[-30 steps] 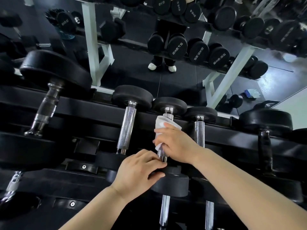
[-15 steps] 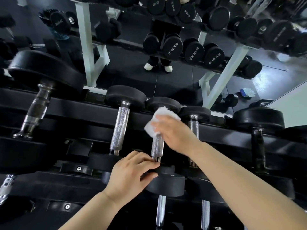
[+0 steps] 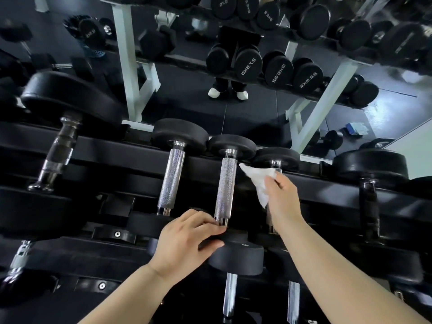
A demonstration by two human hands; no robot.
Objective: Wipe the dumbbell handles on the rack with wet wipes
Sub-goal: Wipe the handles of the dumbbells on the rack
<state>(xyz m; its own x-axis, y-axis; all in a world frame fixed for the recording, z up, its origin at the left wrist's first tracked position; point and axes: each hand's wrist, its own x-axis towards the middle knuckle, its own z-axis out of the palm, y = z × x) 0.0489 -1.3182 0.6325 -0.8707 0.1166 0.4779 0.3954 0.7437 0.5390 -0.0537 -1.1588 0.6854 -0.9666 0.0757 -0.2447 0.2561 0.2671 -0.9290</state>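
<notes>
Left grip curled round the dumbbell's near head at the rack's front edge, probably to stop it rolling. Farther in, right grip pinched the wipe just right of that handle, clear of it, likely bound for its neighbour.

Left hand grips low; right hand pinches, held higher.

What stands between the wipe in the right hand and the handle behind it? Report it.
Nothing visible. The wet wipe, pinched by the right hand, hangs directly before that handle; contact cannot be told. The left hand grips the neighbouring dumbbell's near head, off to the side.
</notes>
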